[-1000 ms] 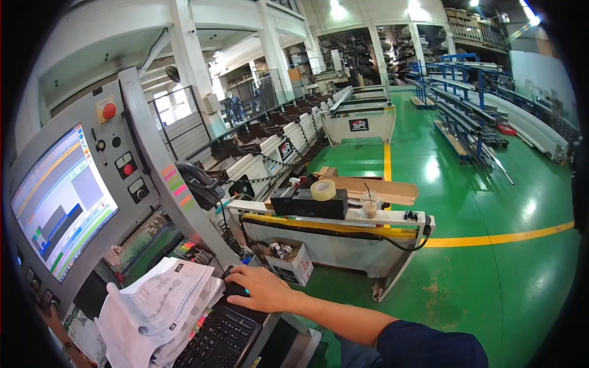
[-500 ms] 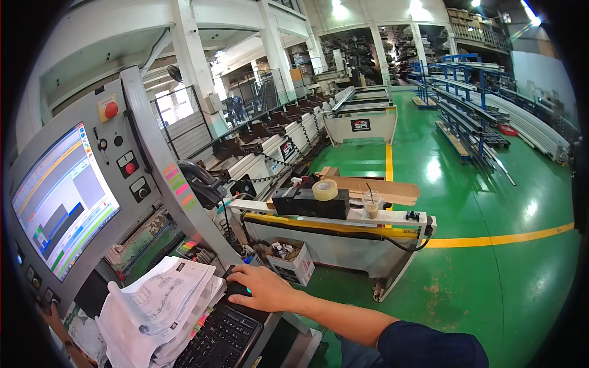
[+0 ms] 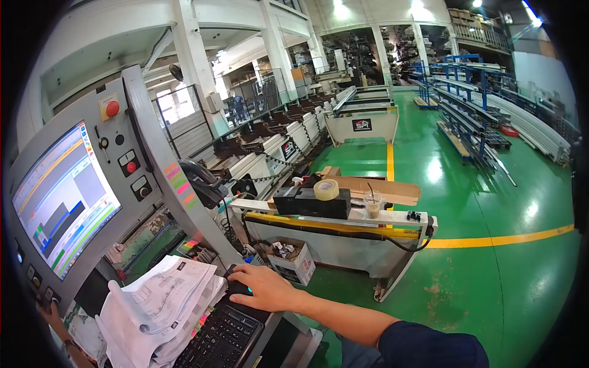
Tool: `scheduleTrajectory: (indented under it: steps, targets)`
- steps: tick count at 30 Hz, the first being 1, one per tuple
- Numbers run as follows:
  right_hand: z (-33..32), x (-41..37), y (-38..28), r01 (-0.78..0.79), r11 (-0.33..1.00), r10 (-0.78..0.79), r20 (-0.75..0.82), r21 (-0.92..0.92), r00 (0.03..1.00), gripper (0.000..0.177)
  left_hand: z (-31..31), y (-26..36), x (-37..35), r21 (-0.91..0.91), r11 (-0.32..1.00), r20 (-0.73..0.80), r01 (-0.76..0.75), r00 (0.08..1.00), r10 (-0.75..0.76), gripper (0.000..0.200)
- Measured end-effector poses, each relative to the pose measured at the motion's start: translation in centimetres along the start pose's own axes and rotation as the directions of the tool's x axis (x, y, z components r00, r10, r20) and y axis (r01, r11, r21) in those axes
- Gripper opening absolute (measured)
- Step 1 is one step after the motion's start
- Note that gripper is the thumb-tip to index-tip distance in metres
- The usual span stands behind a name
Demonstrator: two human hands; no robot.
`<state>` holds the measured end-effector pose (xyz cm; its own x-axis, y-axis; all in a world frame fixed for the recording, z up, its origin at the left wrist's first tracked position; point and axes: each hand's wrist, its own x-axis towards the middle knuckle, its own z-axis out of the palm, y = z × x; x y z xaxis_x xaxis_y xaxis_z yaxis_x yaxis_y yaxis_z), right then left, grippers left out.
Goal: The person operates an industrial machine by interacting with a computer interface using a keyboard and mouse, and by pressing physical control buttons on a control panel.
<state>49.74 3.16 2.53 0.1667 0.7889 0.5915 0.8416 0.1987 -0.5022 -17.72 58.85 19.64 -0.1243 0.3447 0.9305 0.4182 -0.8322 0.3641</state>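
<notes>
My right hand [image 3: 267, 288] rests over a black computer mouse [image 3: 234, 286], fingers curved on it; part of the mouse is hidden under the palm. Beside it lies a black keyboard [image 3: 222, 338], partly covered by a thick stack of printed drawings [image 3: 169, 303] with coloured tabs. At the lower left edge, my left hand [image 3: 52, 318] has its fingers at a switch knob [image 3: 49, 295] low on the grey control panel [image 3: 92, 126]. The panel's screen [image 3: 64, 199] shows a program window with blue and green shapes.
Red push buttons [image 3: 112, 108] sit on the panel. Beyond stands a white machine bed [image 3: 343, 248] carrying a black box [image 3: 294, 202], a tape roll [image 3: 326, 189] and a drink cup [image 3: 372, 205]. A carton [image 3: 293, 264] is on the green floor. Metal profiles fill blue racks [image 3: 469, 110].
The view has shifted very slightly. Both hands stay in the same places, and the screen looks the same.
</notes>
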Motion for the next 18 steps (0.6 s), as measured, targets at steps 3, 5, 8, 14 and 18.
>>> scheduleTrajectory:
  steps: [3, 5, 8, 14, 18]
  targets:
    - [0.05, 0.02, 0.06, 0.001, 1.000, -0.001, -0.002, 0.002, 1.000, 0.058, -0.04, -0.13, -0.09, -0.008, 1.000, 0.000, 0.006, 1.000, -0.006, 0.067]
    - [0.05, 0.02, 0.11, 0.001, 1.000, -0.001, -0.002, 0.005, 1.000, 0.059, 0.04, -0.15, -0.01, -0.010, 1.000, 0.002, 0.007, 1.000, -0.007, 0.067]
    - [-0.07, 0.02, -0.01, -0.008, 1.000, 0.008, 0.005, 0.009, 1.000, 0.059, 0.06, -0.12, 0.12, -0.013, 1.000, 0.002, 0.011, 1.000, -0.011, 0.067]
    - [-0.20, 0.05, -0.15, -0.014, 1.000, 0.014, 0.015, 0.005, 1.000, 0.059, 0.11, -0.23, 0.15, -0.024, 1.000, 0.002, 0.016, 1.000, -0.016, 0.067]
    - [-0.05, 0.05, -0.03, -0.015, 1.000, 0.015, 0.013, -0.001, 1.000, 0.059, 0.05, -0.34, 0.20, -0.030, 0.999, 0.000, 0.019, 1.000, -0.019, 0.067]
